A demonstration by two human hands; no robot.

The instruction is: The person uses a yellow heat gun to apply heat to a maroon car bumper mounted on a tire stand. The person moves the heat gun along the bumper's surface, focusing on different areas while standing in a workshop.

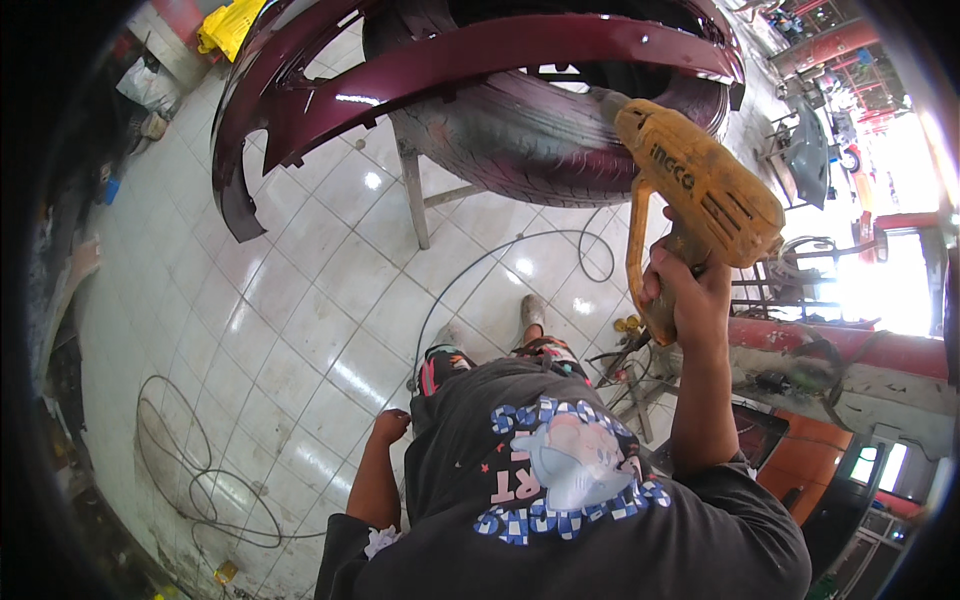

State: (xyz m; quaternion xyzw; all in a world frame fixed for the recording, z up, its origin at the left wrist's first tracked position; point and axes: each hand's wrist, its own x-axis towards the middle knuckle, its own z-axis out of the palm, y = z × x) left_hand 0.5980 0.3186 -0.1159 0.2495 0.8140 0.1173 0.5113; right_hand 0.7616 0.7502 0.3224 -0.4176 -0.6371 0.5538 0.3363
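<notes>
My right hand [685, 295] grips the handle of a worn yellow heat gun [700, 180] at the upper right, its nozzle angled up-left, close to a tyre [520, 150]. A glossy maroon bumper [420, 55] lies over the tyre, which is supported on a metal stand [415, 210]; whether the nozzle touches anything I cannot tell. My left hand [392, 425] hangs low beside my body with curled fingers, and what it holds, if anything, is too small to make out.
Cables [205, 470] loop across the tiled floor [300, 300] near my feet and at left. A grey panel [805, 150] stands at back right, a red-and-grey bench structure [850, 355] and orange panel [805, 455] at right. A yellow object [225, 25] sits at upper left.
</notes>
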